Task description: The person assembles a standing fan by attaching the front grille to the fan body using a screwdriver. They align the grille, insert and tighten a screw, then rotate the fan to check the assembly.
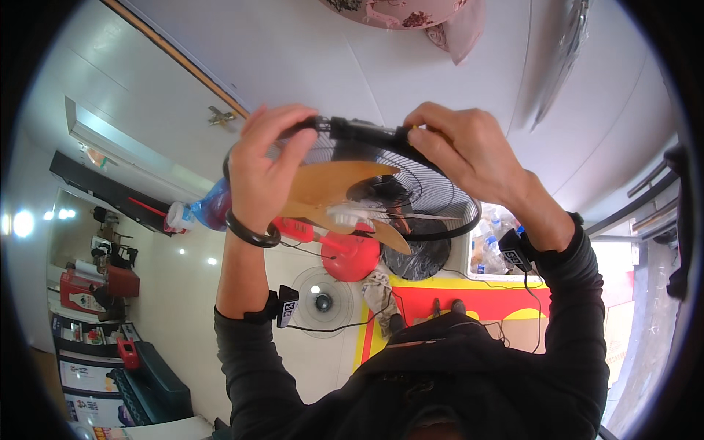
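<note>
In front of me is an electric fan with its blades uncovered. Its translucent orange blades [330,178] surround a white hub, and behind them is a black wire rear grille [433,183]. A black rim band [363,132] runs along the grille's upper edge. My left hand [268,158], with a dark bangle at its wrist, is closed on the band's left part. Thumb and fingers of my right hand [466,147] pinch the band farther right. Below on the floor lies a round wire front grille [308,282] with a dark centre.
A red round base [350,258] and a black plastic-covered round base [416,253] stand below the fan. Right of them is a white box [504,277] of plastic bottles. A grey rag [377,293] lies near my feet. Cables run from both wrist devices. A dark green sofa [150,385] is at left.
</note>
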`<state>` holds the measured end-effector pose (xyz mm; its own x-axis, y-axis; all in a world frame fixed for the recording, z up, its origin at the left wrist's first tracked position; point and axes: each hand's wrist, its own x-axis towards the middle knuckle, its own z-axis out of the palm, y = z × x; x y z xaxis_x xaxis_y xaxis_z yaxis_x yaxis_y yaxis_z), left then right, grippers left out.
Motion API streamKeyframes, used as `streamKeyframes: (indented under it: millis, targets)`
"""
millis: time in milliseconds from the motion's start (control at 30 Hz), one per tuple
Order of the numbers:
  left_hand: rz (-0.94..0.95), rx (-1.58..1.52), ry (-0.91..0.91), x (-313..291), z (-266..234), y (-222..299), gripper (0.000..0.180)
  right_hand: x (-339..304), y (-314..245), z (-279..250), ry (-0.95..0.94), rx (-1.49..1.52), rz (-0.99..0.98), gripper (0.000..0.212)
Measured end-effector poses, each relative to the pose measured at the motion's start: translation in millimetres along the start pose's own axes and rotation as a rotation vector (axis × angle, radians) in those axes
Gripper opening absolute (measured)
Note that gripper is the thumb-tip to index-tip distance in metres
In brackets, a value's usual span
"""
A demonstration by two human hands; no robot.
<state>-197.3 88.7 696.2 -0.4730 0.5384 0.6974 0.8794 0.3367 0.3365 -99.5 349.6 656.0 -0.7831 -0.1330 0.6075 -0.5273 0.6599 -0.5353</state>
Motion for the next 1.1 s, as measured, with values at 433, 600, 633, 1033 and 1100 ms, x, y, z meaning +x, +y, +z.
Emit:
streamKeyframes:
  millis: [433, 600, 633, 1033, 1100]
  targets:
    - [0.018, 0.008, -0.04, 4.5, -0.5, -1.1, 0.013, 7.0, 7.6, 11.9, 0.123, 0.075, -0.185, 0.015]
    - [-0.009, -0.02, -0.021, 2.4, 1.8, 3.9, 0.014, 6.3, -7.6, 8.8, 0.064, 0.146, 0.096, 0.016]
    - [-0.013, -0.041, -0.012, 1.9, 3.0, 4.9, 0.014, 5.4, -10.1, 5.3, 0.024, 0.142, 0.152, 0.016]
    - [0.065, -0.002, -0.029, 2.2, -3.4, -2.4, 0.016, 7.4, -24.4, 10.7, 0.166, -0.107, 0.038, 0.022]
    - [0.084, 0.004, -0.031, 1.9, -3.7, -3.2, 0.016, 5.2, -26.8, 7.4, 0.098, -0.124, 0.115, 0.022]
